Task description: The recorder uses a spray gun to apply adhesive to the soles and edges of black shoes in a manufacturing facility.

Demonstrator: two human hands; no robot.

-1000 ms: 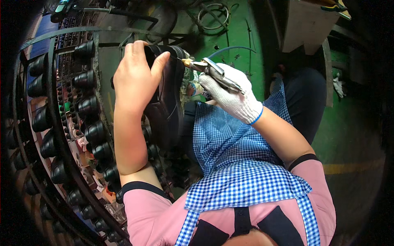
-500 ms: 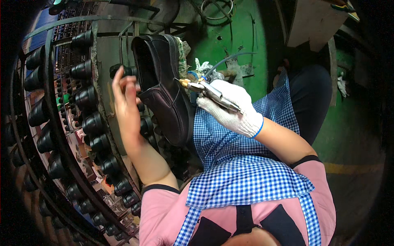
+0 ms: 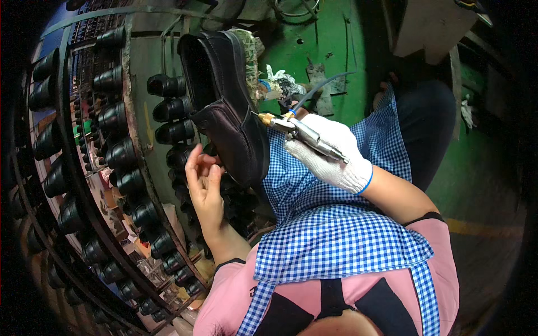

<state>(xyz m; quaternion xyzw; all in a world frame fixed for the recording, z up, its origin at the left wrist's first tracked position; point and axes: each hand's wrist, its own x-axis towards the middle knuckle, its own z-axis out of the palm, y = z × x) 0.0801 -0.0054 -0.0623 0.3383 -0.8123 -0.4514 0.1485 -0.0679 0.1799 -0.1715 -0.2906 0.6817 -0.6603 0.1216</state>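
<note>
A large black slip-on shoe (image 3: 228,131) stands with its opening toward the far left and its toe toward me. What supports it is hidden. Beside its toe, on the left, my bare left hand (image 3: 206,182) is open, fingers loosely bent and thumb apart; whether a fingertip touches the shoe I cannot tell. In its white knit glove, my right hand (image 3: 330,151) grips a metal nozzle gun (image 3: 307,134) with a brass, needle-thin tip and a blue hose. That tip points at the shoe's right side, very close to the seam beside the tongue.
Metal racks (image 3: 130,67) on the left carry many black shoes (image 3: 120,151). Several more black shoes (image 3: 171,109) sit between rack and large shoe. Behind lies a green floor (image 3: 330,33) with crumpled white scraps (image 3: 284,81). A pale board (image 3: 428,28) stands at far right.
My left hand has moved toward me and right, from beside the shoe's opening to beside its toe. My right hand has shifted slightly right and nearer with the nozzle gun.
</note>
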